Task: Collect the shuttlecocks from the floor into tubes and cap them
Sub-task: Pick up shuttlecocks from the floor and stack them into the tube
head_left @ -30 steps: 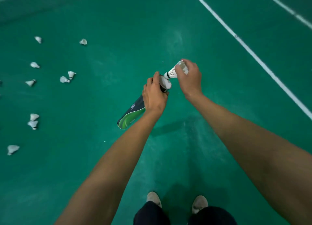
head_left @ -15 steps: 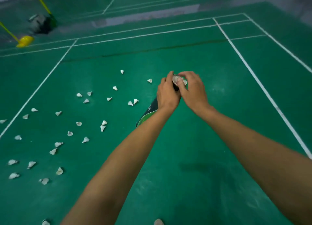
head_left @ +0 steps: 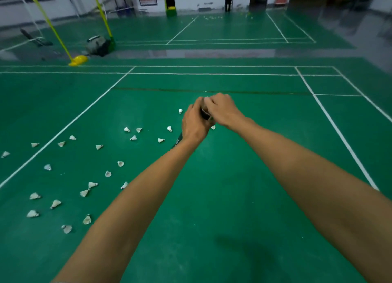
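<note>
Dark tube [head_left: 205, 113] shows only as a sliver between the two hands, held out at arm's length above the green floor [head_left: 212, 197]; its lower end [head_left: 177, 141] pokes out below the left wrist, slanting down and to the left; the left hand [head_left: 195, 123] is wrapped round the tube's upper part, fingers curled tight on it; the right hand [head_left: 222, 110] sits bent over the tube's mouth, fingertips [head_left: 209, 101] bunched and pointing down into it; whether those fingers pinch a shuttlecock or have let one go, I cannot tell, since the hand hides the opening; both forearms reach forward, nearly straight, converging at the tube.

Outward from there, the job looks far from finished; many shuttlecocks [head_left: 99, 146] lie loose on the court to the left of the arms, a near one [head_left: 161, 140] just beside the tube's lower end, another [head_left: 180, 111] close above the left hand, one [head_left: 213, 127] peeping out under the right wrist, and a wider scatter [head_left: 55, 203] toward the lower left; how full the tube is cannot be seen; no cap is visible, so capping seems still ahead; more white specks [head_left: 212, 17] lie on the far court.
</note>
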Action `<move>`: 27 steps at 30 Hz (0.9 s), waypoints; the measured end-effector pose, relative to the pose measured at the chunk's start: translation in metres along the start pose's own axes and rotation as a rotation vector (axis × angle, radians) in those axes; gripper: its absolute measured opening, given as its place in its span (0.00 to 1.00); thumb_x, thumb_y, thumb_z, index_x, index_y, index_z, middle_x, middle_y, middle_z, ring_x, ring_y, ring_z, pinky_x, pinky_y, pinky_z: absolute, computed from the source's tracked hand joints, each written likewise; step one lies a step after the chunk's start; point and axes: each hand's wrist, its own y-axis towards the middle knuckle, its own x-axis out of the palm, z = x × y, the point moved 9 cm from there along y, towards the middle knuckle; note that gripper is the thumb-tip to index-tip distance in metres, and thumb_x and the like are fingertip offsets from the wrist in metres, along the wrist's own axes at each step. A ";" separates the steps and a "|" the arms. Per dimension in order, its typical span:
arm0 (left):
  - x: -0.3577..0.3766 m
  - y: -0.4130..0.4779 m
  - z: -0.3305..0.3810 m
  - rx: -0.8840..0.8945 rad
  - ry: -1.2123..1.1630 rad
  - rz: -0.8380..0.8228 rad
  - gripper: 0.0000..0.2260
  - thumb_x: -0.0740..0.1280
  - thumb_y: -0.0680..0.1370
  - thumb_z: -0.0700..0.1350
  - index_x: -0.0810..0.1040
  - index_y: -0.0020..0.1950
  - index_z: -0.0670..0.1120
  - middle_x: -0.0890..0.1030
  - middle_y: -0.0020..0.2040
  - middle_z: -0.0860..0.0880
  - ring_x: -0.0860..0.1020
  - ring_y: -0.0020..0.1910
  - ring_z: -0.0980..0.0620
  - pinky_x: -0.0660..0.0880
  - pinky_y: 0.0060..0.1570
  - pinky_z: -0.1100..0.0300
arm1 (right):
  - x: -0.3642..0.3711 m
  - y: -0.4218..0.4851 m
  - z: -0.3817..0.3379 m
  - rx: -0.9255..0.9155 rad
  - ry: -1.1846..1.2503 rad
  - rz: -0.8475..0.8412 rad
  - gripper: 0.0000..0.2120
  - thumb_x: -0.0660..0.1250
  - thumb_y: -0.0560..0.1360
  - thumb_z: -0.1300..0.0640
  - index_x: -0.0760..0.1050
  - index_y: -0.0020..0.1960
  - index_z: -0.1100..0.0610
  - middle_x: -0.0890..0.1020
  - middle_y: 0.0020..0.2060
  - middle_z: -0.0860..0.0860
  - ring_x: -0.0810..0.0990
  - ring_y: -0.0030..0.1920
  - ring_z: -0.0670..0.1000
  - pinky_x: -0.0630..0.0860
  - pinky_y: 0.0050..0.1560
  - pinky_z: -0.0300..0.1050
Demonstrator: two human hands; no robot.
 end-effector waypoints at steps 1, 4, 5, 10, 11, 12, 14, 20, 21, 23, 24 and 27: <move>-0.007 0.010 -0.006 0.000 -0.004 0.018 0.26 0.79 0.67 0.48 0.76 0.62 0.54 0.82 0.53 0.49 0.80 0.52 0.44 0.77 0.50 0.50 | -0.002 0.009 -0.007 -0.016 -0.006 0.068 0.22 0.56 0.77 0.49 0.74 0.30 0.60 0.80 0.33 0.58 0.77 0.37 0.58 0.71 0.38 0.51; -0.014 0.046 -0.024 0.009 0.011 0.053 0.23 0.78 0.67 0.51 0.76 0.60 0.55 0.83 0.51 0.51 0.81 0.49 0.46 0.75 0.44 0.53 | 0.016 0.042 -0.027 -0.060 -0.127 -0.039 0.24 0.53 0.80 0.47 0.69 0.29 0.57 0.78 0.36 0.60 0.74 0.39 0.59 0.65 0.40 0.48; -0.012 0.059 -0.030 0.012 0.028 0.059 0.22 0.77 0.68 0.52 0.76 0.59 0.55 0.83 0.51 0.52 0.81 0.50 0.47 0.74 0.43 0.56 | 0.028 0.056 -0.027 -0.054 -0.151 -0.133 0.25 0.51 0.82 0.47 0.69 0.31 0.57 0.76 0.39 0.59 0.73 0.41 0.58 0.65 0.43 0.47; 0.016 0.127 -0.051 0.032 -0.009 0.073 0.29 0.78 0.68 0.52 0.76 0.68 0.53 0.84 0.57 0.52 0.83 0.54 0.52 0.80 0.53 0.55 | 0.081 0.138 0.012 0.132 0.031 -0.479 0.29 0.46 0.81 0.34 0.76 0.51 0.55 0.80 0.53 0.57 0.79 0.46 0.55 0.74 0.51 0.48; 0.026 0.144 -0.056 0.035 -0.031 0.062 0.28 0.78 0.69 0.50 0.76 0.67 0.53 0.85 0.56 0.52 0.83 0.53 0.52 0.81 0.53 0.53 | 0.089 0.155 0.022 0.172 0.074 -0.527 0.35 0.45 0.79 0.30 0.75 0.61 0.55 0.79 0.58 0.55 0.80 0.52 0.56 0.75 0.57 0.53; 0.036 0.162 -0.059 0.044 -0.051 0.039 0.28 0.79 0.69 0.48 0.76 0.67 0.52 0.85 0.56 0.52 0.84 0.53 0.52 0.82 0.53 0.52 | 0.095 0.173 0.032 0.205 0.100 -0.572 0.39 0.44 0.77 0.26 0.71 0.70 0.53 0.77 0.61 0.53 0.79 0.58 0.58 0.74 0.63 0.58; 0.059 0.202 -0.070 0.042 -0.043 -0.028 0.30 0.80 0.68 0.45 0.75 0.68 0.52 0.85 0.56 0.53 0.84 0.53 0.50 0.82 0.53 0.51 | 0.099 0.209 0.048 0.197 0.093 -0.606 0.40 0.43 0.78 0.27 0.68 0.73 0.54 0.74 0.59 0.53 0.77 0.62 0.60 0.74 0.65 0.61; 0.099 0.343 -0.100 -0.093 0.050 0.000 0.36 0.83 0.65 0.50 0.73 0.71 0.53 0.83 0.60 0.50 0.81 0.58 0.47 0.78 0.59 0.48 | 0.042 0.370 0.091 -0.072 0.046 -0.172 0.29 0.54 0.85 0.43 0.85 0.42 0.60 0.85 0.38 0.54 0.85 0.43 0.55 0.79 0.54 0.50; 0.107 0.362 -0.102 -0.093 0.057 0.016 0.36 0.83 0.66 0.50 0.73 0.71 0.52 0.83 0.61 0.50 0.81 0.59 0.47 0.78 0.59 0.48 | 0.041 0.393 0.099 -0.077 0.060 -0.202 0.28 0.55 0.85 0.44 0.86 0.43 0.60 0.86 0.37 0.53 0.85 0.42 0.53 0.80 0.55 0.50; 0.125 0.397 -0.107 -0.075 0.043 0.042 0.32 0.83 0.66 0.48 0.75 0.67 0.53 0.83 0.58 0.51 0.81 0.56 0.47 0.78 0.55 0.49 | 0.053 0.431 0.111 -0.067 0.066 -0.330 0.32 0.53 0.84 0.40 0.85 0.44 0.60 0.87 0.40 0.53 0.85 0.42 0.53 0.79 0.53 0.48; 0.137 0.413 -0.106 -0.064 0.030 0.048 0.30 0.82 0.66 0.47 0.75 0.65 0.53 0.83 0.57 0.51 0.81 0.55 0.47 0.78 0.54 0.49 | 0.061 0.446 0.116 -0.052 0.048 -0.391 0.34 0.50 0.84 0.37 0.84 0.47 0.61 0.86 0.44 0.54 0.83 0.44 0.54 0.76 0.52 0.47; 0.178 0.470 -0.103 -0.048 -0.071 0.037 0.17 0.73 0.73 0.47 0.73 0.59 0.54 0.83 0.52 0.54 0.82 0.49 0.57 0.80 0.51 0.53 | 0.087 0.498 0.137 0.017 0.010 -0.523 0.37 0.46 0.81 0.31 0.72 0.72 0.58 0.75 0.69 0.58 0.75 0.66 0.58 0.72 0.65 0.52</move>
